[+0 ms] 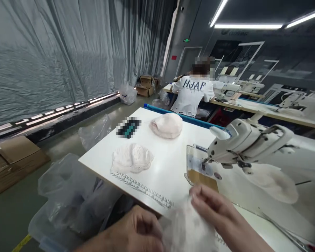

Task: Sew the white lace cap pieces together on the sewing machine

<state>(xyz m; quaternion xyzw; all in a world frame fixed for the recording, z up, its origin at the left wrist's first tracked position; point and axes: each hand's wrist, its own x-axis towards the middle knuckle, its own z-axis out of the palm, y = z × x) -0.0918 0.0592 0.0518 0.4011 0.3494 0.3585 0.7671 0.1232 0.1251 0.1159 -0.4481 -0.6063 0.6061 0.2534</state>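
Note:
Low in the view, between my two hands, is a white fabric piece [190, 225], blurred by motion; its exact kind does not show. My left hand [144, 229] has its fingers curled at the left edge of the fabric. Thumb and fingers of my right hand [211, 206] pinch its upper right side. On the white table [94, 159] beyond lie a white knitted hat [132, 158] and a pale pink hat [168, 125]. Right of the fabric stands a sewing machine [241, 143], its needle area in front of a clear guard.
A ruler scale [144, 189] runs along the table's near edge. Scissors or tweezers-like metal tools [280, 227] lie at lower right. A pixelated dark object [128, 127] rests on the table. Plastic bags [65, 182] and cardboard [14, 157] are left. A person [191, 92] sits ahead.

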